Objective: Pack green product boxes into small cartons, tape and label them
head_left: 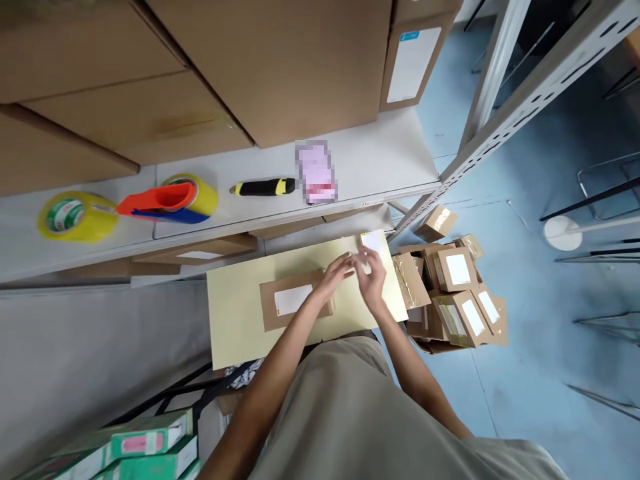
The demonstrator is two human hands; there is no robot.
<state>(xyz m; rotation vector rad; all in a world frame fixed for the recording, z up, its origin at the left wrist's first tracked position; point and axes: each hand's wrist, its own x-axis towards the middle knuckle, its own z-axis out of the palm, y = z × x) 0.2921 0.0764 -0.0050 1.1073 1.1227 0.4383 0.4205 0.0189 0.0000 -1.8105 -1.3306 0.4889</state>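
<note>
The person's left hand (337, 272) and right hand (371, 277) meet above the table (233, 300), fingers bent and close together around something small and pale; the blur hides what it is and how firmly either grips. The carton (287, 303), with a white label (293, 300), lies flat on the table, its right end partly under the left forearm. A paper (374, 245) lies just beyond the right hand at the table's far edge.

On the shelf (395, 150) beyond are a tape roll (70, 217), a red-and-blue dispenser (167, 200) with yellow tape, a cutter (263, 187) and a pixelated pink item (317, 173), in front of large boxes (300, 67). Right of the table, a heap of small boxes (457, 270) crowds close to its edge, beside the shelf's post (467, 157).
</note>
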